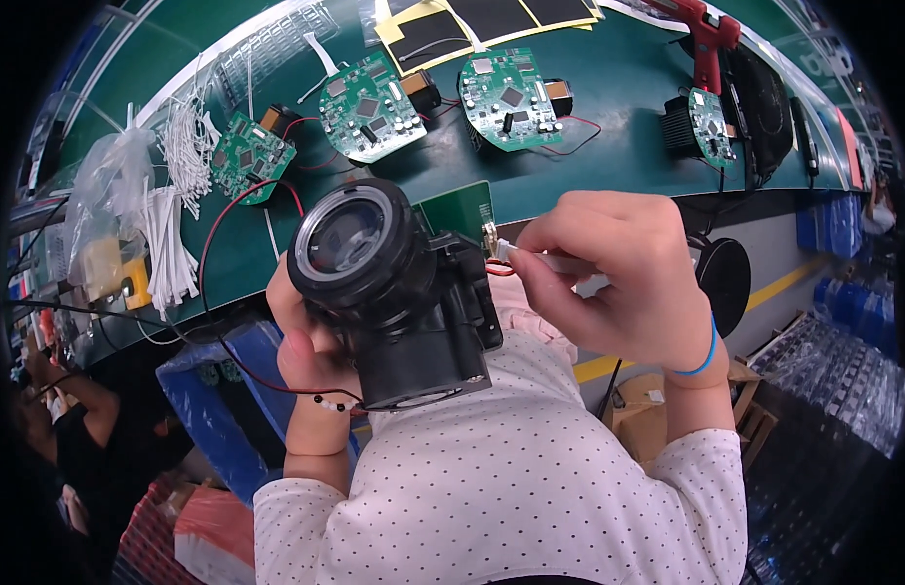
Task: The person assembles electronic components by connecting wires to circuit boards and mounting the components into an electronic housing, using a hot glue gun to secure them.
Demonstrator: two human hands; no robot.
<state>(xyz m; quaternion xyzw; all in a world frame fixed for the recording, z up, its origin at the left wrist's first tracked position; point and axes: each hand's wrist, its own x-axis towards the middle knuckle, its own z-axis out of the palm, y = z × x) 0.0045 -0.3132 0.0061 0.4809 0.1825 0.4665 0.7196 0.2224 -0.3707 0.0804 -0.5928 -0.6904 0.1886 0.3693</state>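
Observation:
My left hand is wrapped round the side of a black lens unit, raised in front of me above the near edge of the bench. Its round glass lens tilts up to the left. Behind the unit, part of a green circuit board shows. A red-and-black wire loops out from its base to the left. My right hand pinches a white plug between thumb and forefinger, close to the board's right edge. Whether the plug touches the board, I cannot tell.
Several green circuit boards with small fans lie on the green bench. Bundled white cables and a clear bag are left. A red glue gun lies far right. A co-worker's arm shows at far left.

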